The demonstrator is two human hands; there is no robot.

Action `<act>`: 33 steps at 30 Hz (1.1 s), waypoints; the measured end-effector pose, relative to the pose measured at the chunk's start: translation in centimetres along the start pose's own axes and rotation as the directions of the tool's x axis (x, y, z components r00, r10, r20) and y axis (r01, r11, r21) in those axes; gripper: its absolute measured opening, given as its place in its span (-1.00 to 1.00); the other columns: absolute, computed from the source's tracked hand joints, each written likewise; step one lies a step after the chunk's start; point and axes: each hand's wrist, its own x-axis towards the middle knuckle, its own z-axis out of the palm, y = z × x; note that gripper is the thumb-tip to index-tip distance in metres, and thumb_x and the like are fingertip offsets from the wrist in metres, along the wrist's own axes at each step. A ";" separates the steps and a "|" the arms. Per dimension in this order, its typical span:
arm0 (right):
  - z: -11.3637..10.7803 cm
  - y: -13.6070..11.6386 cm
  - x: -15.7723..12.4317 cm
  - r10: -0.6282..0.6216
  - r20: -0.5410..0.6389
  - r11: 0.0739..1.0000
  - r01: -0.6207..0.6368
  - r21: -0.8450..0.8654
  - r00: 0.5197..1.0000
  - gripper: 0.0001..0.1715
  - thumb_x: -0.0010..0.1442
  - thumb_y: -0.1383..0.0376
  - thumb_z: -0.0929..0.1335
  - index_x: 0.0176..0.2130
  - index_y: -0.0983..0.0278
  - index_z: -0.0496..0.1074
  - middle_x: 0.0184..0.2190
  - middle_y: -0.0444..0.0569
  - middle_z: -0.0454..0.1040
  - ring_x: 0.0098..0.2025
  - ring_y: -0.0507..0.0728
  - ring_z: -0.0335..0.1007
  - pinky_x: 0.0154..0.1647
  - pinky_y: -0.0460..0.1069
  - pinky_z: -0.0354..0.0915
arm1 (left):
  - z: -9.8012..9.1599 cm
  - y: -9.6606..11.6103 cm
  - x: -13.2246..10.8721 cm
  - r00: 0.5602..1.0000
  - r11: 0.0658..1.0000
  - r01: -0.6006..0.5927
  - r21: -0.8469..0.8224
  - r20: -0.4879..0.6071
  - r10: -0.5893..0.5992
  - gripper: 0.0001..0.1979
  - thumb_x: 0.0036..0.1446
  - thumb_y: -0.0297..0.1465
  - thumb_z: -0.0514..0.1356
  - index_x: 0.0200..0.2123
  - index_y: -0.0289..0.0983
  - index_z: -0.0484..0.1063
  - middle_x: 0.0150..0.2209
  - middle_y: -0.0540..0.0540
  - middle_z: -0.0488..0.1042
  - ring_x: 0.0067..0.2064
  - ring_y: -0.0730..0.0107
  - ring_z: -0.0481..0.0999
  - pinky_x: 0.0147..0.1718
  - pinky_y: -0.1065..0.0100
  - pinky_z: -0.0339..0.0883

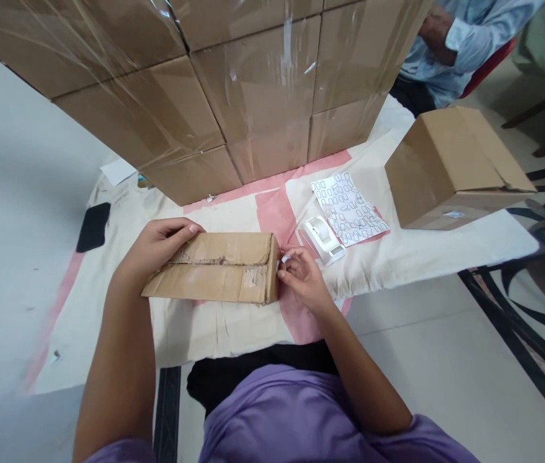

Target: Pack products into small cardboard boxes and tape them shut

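A worn brown cardboard box (214,283) lies on the cloth in front of me, its flap seam facing up and torn along the middle. My left hand (159,247) is closed over its left end, with the thumb along the upper edge. At the right end face, my right hand (301,276) is closed in a pinch. A small whitish scrap (286,258) shows at its fingers; its kind is too small to tell. Just right of that hand stands a white tape dispenser (323,238). Beside the dispenser lies a paper sheet (349,209) printed with rows of small outlined rectangles.
A tall stack of taped cardboard boxes (262,83) rises along the back. One larger carton (446,173) sits at the right. A black flat object (93,227) lies at the left on the cream and pink cloth (233,331). Another person's sleeve (479,38) shows at upper right.
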 end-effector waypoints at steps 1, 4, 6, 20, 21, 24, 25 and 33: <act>0.0 -0.1 -0.1 -0.015 -0.006 1.000 0.015 -0.004 1.000 -0.56 0.10 0.07 0.57 -0.18 0.13 0.36 0.04 -0.05 0.33 -0.22 0.04 0.36 -0.17 0.00 0.36 | 0.0 0.0 0.0 1.000 1.000 0.004 -0.006 -0.002 -0.004 -0.60 0.24 -0.02 0.20 -0.30 -0.25 0.58 -0.26 -0.05 0.60 -0.16 0.21 0.47 -0.19 0.35 0.29; 0.0 -0.2 -0.3 -0.050 -0.019 0.998 0.050 -0.028 0.999 -0.67 0.16 0.07 0.54 -0.25 0.15 0.42 -0.03 -0.03 0.34 -0.09 0.11 0.38 -0.04 0.04 0.36 | 0.0 -0.1 0.0 1.000 1.000 0.016 -0.023 -0.010 -0.016 -0.61 0.24 -0.03 0.20 -0.28 -0.24 0.60 -0.22 -0.06 0.63 -0.12 0.18 0.49 -0.16 0.34 0.30; 0.0 -0.1 -0.4 -0.053 -0.013 0.998 0.053 -0.042 0.998 -0.73 0.19 0.08 0.53 -0.27 0.15 0.46 -0.02 -0.01 0.33 -0.02 0.14 0.38 0.02 0.06 0.36 | 0.0 -0.1 0.0 1.000 0.999 0.018 -0.026 -0.015 -0.018 -0.62 0.24 -0.05 0.20 -0.28 -0.24 0.61 -0.22 -0.05 0.64 -0.13 0.19 0.50 -0.15 0.35 0.31; -0.1 0.0 -0.5 -0.062 -0.009 0.995 0.061 -0.083 0.998 -0.83 0.16 0.15 0.52 -0.24 0.13 0.55 0.03 0.01 0.32 0.13 0.22 0.34 0.12 0.11 0.32 | 0.2 -0.3 -0.1 0.999 0.998 -0.023 -0.059 -0.042 0.020 -0.64 0.26 -0.10 0.20 -0.26 -0.26 0.62 -0.23 -0.02 0.63 -0.14 0.28 0.49 -0.15 0.39 0.29; -0.1 0.1 -0.5 -0.074 -0.012 0.993 0.073 -0.096 0.997 -0.84 0.18 0.15 0.51 -0.25 0.13 0.54 0.02 0.01 0.32 0.15 0.22 0.33 0.15 0.11 0.31 | 0.2 -0.3 -0.1 0.999 0.998 -0.025 -0.060 -0.038 0.023 -0.65 0.26 -0.10 0.19 -0.26 -0.26 0.62 -0.22 -0.02 0.63 -0.14 0.29 0.49 -0.14 0.39 0.29; -0.1 0.4 -0.5 -0.101 -0.016 0.987 0.099 -0.125 0.995 -0.81 0.20 0.12 0.51 -0.28 0.15 0.50 -0.02 0.01 0.32 0.13 0.20 0.34 0.17 0.11 0.30 | 0.2 -0.3 0.0 0.999 0.998 -0.039 -0.056 -0.026 0.037 -0.64 0.27 -0.09 0.19 -0.25 -0.25 0.61 -0.21 -0.01 0.64 -0.12 0.28 0.49 -0.12 0.39 0.30; -0.1 0.4 -0.5 -0.104 -0.014 0.987 0.101 -0.126 0.995 -0.79 0.20 0.12 0.51 -0.28 0.15 0.49 -0.03 0.01 0.32 0.10 0.19 0.35 0.15 0.11 0.31 | 0.2 -0.4 0.0 0.999 0.998 -0.042 -0.053 -0.023 0.041 -0.63 0.27 -0.09 0.19 -0.25 -0.26 0.61 -0.21 -0.02 0.64 -0.12 0.27 0.49 -0.11 0.38 0.30; 0.2 0.3 -0.1 -0.114 -0.042 0.990 0.110 -0.085 0.993 -0.68 0.13 0.04 0.56 -0.33 0.15 0.47 -0.07 0.01 0.32 0.01 0.17 0.37 0.07 0.12 0.37 | 0.1 -0.2 0.0 1.000 0.999 -0.019 -0.032 -0.020 0.018 -0.64 0.27 -0.10 0.18 -0.25 -0.25 0.61 -0.21 -0.01 0.63 -0.13 0.28 0.49 -0.13 0.39 0.29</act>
